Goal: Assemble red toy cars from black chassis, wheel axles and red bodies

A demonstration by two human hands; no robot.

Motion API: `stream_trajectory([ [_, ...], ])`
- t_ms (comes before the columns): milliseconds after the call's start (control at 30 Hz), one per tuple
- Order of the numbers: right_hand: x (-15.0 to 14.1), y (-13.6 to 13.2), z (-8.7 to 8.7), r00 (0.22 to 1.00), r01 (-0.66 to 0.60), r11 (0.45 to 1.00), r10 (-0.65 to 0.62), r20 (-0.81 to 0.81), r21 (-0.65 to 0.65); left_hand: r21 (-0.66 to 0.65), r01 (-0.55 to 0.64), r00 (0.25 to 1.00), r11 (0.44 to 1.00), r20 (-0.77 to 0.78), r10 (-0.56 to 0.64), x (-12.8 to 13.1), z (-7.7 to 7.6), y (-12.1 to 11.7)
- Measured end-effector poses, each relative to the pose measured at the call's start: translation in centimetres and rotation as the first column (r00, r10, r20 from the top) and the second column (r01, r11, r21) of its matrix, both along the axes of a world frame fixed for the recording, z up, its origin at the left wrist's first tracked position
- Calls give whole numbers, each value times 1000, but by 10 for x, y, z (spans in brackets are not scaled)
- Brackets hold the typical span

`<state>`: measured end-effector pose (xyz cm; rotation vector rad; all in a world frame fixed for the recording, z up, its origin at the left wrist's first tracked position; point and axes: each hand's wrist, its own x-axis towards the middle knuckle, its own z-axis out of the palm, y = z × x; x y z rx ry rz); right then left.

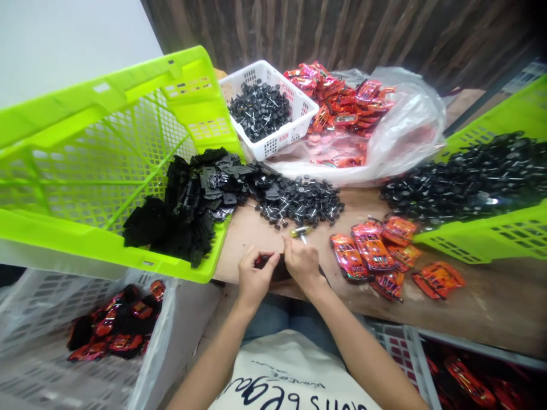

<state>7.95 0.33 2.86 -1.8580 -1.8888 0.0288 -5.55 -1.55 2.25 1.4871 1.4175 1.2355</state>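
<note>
While the left hand (254, 279) pinches a small red-and-black piece (260, 261) near the front of the brown wooden table (234, 236), I see the right hand (302, 263) curled beside it, grip unclear; dark streaked wall (299, 28) behind.

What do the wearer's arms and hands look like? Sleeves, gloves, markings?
Left-hand grip and right-hand grip: ungloved. Forearms: bare as far as the frame shows, plain wrists; sleeves not visible. Small rings can't be ruled out. Cream top with dark lettering.
</note>
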Motion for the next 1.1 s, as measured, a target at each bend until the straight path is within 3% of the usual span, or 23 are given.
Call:
stream_trajectory([
  [100,18,-30,-3,996,91,996,-91,26,-25,-122,66,998,990,24,-63,-2,-3,14],
  [267,53,-88,-13,979,201,973,-193,70,-115,-146,113,972,983,-187,-140,-3,-13,39],
  [367,64,-112,-6,962,192,958,-226,-153,-212,-160,134,964,978,-209,-166,0,-18,45],
  [467,65,-136,1,875,142,968,-221,-431,-207,-170,138,968,976,-187,-170,2,-19,47],
  [533,61,-153,-3,846,103,971,-199,-494,-214,-172,141,966,975,-192,-174,3,-18,46],
  [633,54,-166,-13,861,71,952,-208,-463,-296,-178,130,960,975,-221,-169,4,-19,45],
  [800,55,-158,-21,927,112,934,-221,-303,-340,-171,123,945,977,-280,-168,-1,-14,48],
  [900,60,-139,-21,968,160,914,-219,-121,-372,-110,106,959,988,-251,-130,-10,10,47],
  [967,59,-118,-16,973,211,927,-229,-24,-309,-1,140,955,990,-265,-135,-13,33,43],
  [1033,54,-92,-5,989,137,977,-145,-39,-163,119,261,920,958,-331,-210,-9,52,36],
  [1100,47,-65,9,985,-83,996,84,-152,14,204,410,868,889,-387,-312,-2,63,29],
])
